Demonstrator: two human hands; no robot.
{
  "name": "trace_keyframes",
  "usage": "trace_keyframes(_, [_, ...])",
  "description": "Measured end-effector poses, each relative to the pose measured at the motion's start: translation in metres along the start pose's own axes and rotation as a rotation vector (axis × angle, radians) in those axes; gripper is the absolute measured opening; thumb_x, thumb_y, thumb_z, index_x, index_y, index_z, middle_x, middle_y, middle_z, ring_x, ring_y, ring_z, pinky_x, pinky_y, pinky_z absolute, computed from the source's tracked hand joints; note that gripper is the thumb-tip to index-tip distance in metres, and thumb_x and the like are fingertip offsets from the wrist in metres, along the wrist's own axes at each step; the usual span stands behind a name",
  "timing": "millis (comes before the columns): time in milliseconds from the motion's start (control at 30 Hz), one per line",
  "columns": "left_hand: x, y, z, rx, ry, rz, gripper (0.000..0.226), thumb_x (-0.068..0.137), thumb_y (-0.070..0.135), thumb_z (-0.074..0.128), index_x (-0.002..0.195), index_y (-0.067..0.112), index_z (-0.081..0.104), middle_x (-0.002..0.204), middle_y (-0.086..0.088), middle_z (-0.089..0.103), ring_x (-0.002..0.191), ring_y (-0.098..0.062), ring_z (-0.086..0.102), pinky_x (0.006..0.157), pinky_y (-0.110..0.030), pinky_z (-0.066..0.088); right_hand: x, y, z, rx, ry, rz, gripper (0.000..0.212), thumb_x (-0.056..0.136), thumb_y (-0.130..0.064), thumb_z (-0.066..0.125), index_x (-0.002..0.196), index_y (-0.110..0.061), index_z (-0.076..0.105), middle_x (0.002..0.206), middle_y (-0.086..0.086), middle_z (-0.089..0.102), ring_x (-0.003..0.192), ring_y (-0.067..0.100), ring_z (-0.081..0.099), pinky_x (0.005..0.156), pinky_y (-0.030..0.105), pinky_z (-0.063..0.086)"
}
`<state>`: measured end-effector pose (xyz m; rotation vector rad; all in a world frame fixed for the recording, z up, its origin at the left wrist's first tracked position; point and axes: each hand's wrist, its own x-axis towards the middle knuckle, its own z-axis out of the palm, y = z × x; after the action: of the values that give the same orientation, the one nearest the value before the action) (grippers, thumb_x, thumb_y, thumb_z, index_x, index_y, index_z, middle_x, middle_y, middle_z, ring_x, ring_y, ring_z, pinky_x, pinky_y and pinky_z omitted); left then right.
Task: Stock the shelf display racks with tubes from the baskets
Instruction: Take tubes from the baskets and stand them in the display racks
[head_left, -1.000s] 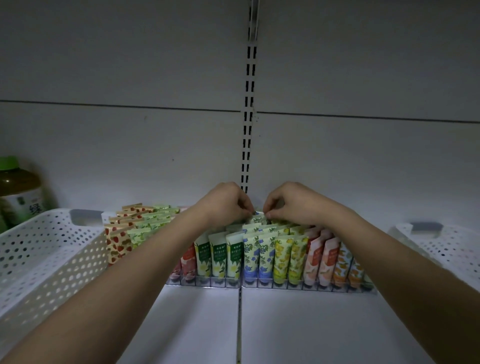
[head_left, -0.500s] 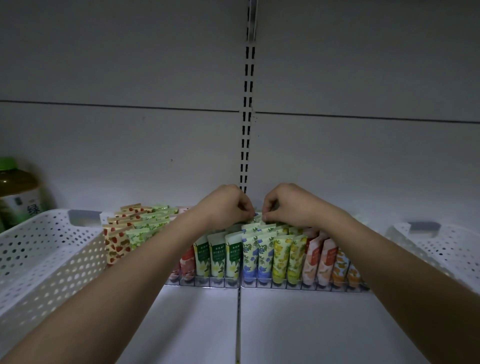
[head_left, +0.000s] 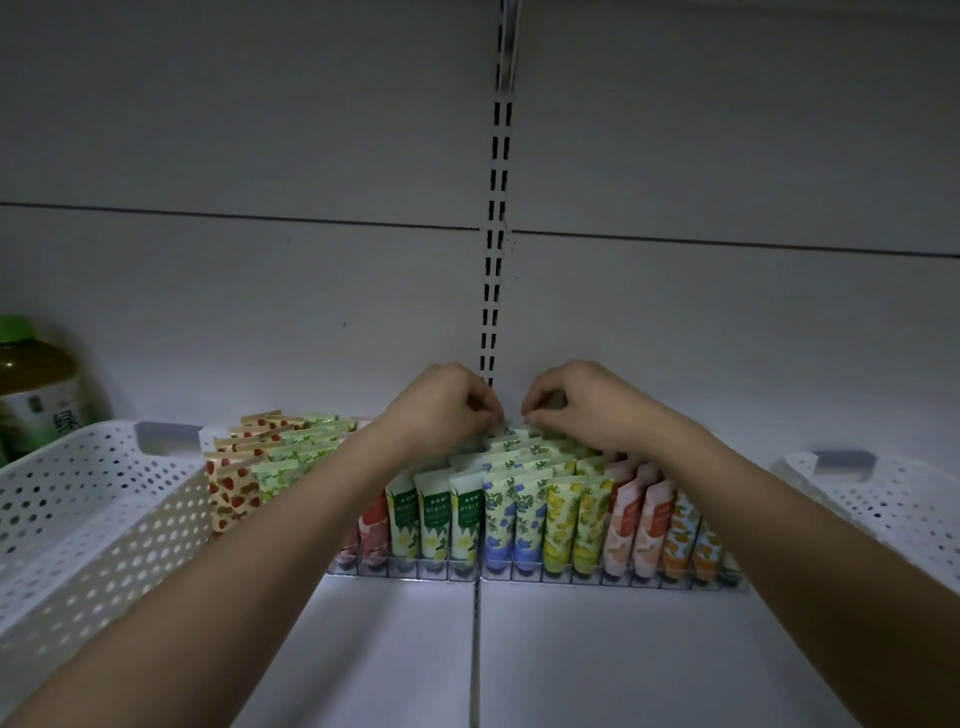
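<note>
Dim white shelf (head_left: 395, 649), slotted upright on the back wall. Left hand (head_left: 441, 405) and right hand (head_left: 576, 400) both pinch the rearmost tube (head_left: 511, 430) in the rack (head_left: 571, 576), between two white baskets (head_left: 93, 519).

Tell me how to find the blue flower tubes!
Find the slotted metal strip running up the back wall and follow it down to the rack of tubes. The blue flower tubes stand at the front, right of the shelf's middle seam. They alone have blue blossoms, between green-topped tubes and yellow ones.
</note>
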<state>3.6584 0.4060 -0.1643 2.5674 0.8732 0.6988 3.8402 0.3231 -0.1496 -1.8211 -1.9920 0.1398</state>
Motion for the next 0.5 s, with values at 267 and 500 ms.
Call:
trace_keyframes(267, [0.005,0.001,0.004,0.055,0.036,-0.041,0.009,0.086,0.022,0.071,0.092,0.021,0.077,0.094,0.011,0.073,0.081,-0.002,0.066,0.084,-0.029,0.055,0.008,-0.006,0.003,-0.152,-0.005,-0.005,0.013,0.09,-0.018,0.065,0.1,-0.02,0.074,0.101,-0.005,0.071,0.09,0.01,0.063,0.085,0.028,0.051])
trace_keyframes(500, [0.014,-0.001,0.008,0.124,-0.052,-0.069,0.015,0.086,0.022,0.069,0.099,0.021,0.076,0.101,0.006,0.073,0.089,-0.01,0.067,0.089,-0.033,0.055,0.01,-0.01,0.0,-0.301,-0.097,0.057,0.013,0.088,-0.02,0.067,0.099,-0.024,0.074,0.103,-0.005,0.071,0.093,0.016,0.064,0.085,0.034,0.053])
